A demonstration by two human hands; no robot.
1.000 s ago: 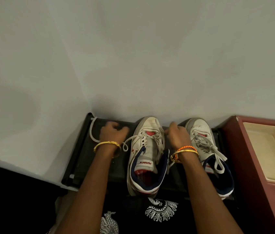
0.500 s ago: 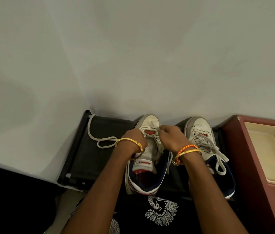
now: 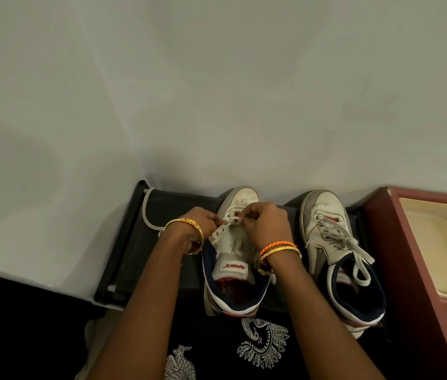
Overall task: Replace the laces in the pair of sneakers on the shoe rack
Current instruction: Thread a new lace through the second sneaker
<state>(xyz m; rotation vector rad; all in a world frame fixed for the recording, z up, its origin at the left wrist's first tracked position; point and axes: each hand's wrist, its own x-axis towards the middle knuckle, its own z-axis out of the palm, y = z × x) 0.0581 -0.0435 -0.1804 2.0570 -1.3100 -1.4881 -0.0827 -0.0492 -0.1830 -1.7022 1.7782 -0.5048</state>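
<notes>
Now both my hands sit over the front eyelets of the left sneaker (image 3: 233,259), which stands on the shoe rack (image 3: 134,242) near its middle, toe to the wall. A second ago my left hand (image 3: 200,222) was out on the rack's left half, pulling lace; half a second ago it had come back to the sneaker's side. It is now at the eyelets, thumb and fingertips pinched on the grey-white lace (image 3: 230,221). My right hand (image 3: 266,223) has shifted little: fingers curled, pinching the same lace from the other side, knuckles touching the toe area. The loose lace run (image 3: 145,215) lies along the rack's left edge, curving toward its back left corner; it reaches farther back than before.

The tongue stands up with its label (image 3: 233,267) toward me: red letters on white, upside down, apparently "SPARX"; not fully sharp.

The right sneaker (image 3: 334,256) stands just beside the first, toward the rack's right end, fully laced, its bow hanging over the collar. Unchanged.

A dark red cabinet (image 3: 397,270) adjoins the rack's right edge, with a cream tray (image 3: 436,242) on it.
</notes>
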